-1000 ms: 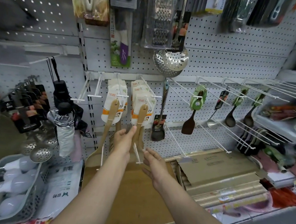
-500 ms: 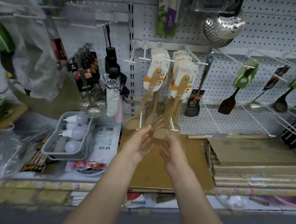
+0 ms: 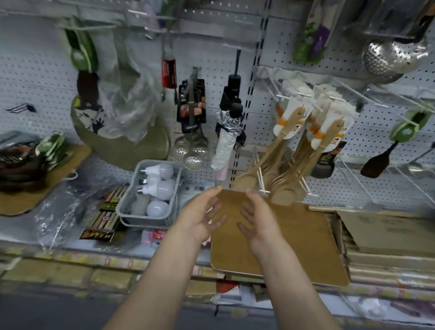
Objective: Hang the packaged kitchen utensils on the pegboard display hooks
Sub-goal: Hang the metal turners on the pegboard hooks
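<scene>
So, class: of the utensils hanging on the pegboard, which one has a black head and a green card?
The black spatula at far right, on the green card; the wooden spatulas have white cards.

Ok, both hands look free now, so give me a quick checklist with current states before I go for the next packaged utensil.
1. Left hand free: ok, fingers relaxed, holding nothing.
2. Right hand free: ok, fingers relaxed, holding nothing.
3. Wooden spatulas on their pegboard hooks: ok, their cards hang from the white hooks; neither hand touches them.
4. Free hook for the next item: ok, bare white hooks stick out to the right of the spatulas.
5. Next packaged utensil within view: cannot tell, the shelf shows a wooden board and a basket of bulbs, no clear loose utensil pack.
6. Hanging items settled: cannot tell, the picture is blurred.
</scene>
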Demonstrator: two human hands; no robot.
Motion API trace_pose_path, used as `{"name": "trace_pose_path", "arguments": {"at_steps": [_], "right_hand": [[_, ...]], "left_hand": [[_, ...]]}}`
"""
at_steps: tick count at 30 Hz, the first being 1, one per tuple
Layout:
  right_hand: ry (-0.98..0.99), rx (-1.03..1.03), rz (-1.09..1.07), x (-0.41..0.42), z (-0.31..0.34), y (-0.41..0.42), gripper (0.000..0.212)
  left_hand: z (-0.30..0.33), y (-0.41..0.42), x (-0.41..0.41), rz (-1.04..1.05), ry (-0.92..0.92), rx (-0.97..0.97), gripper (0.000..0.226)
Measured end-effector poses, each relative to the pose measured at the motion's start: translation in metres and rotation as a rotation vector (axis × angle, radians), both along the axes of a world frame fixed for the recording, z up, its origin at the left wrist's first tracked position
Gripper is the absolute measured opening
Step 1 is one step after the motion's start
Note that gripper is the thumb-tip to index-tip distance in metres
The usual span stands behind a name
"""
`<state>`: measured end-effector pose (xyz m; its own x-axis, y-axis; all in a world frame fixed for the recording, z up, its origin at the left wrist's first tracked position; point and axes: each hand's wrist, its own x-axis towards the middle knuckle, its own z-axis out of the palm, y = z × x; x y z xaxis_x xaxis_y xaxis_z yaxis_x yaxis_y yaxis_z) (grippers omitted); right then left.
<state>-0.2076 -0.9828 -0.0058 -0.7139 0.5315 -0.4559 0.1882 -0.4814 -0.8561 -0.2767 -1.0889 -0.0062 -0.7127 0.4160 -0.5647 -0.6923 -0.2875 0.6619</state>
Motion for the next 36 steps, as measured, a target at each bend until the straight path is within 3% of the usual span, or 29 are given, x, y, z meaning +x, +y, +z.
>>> {"name": "trace_pose_path", "arguments": {"at_steps": [10, 15, 18, 22, 29, 32, 36], "right_hand": [[-0.009, 0.018, 0.217, -0.136, 0.007, -0.233, 0.043], [-0.026, -0.032, 0.329, -0.187, 0.0, -0.338, 0.037], [-0.043, -0.019, 0.398, -0.214, -0.007, -0.38, 0.043], [-0.077, 0.007, 0.472, -0.255, -0.019, -0.422, 0.021], [-0.089, -0.014, 0.557, -0.36, -0.041, -0.495, 0.043], [-0.086, -0.04, 0.567, -0.417, -0.037, -0.522, 0.043], [-0.112, -0.084, 0.579, -0.482, -0.036, -0.553, 0.046]], "left_hand": [[-0.005, -0.25, -0.112, 0.215, 0.039, -0.012, 0.012], [-0.007, -0.359, -0.148, 0.351, 0.033, -0.045, 0.019], [-0.011, -0.406, -0.164, 0.431, 0.02, -0.065, 0.02], [-0.029, -0.456, -0.192, 0.554, -0.018, -0.063, 0.026], [-0.035, -0.534, -0.276, 0.651, -0.008, -0.009, 0.02], [-0.026, -0.562, -0.328, 0.688, 0.032, -0.026, 0.031], [-0.015, -0.595, -0.387, 0.636, 0.046, -0.088, 0.018]]}}
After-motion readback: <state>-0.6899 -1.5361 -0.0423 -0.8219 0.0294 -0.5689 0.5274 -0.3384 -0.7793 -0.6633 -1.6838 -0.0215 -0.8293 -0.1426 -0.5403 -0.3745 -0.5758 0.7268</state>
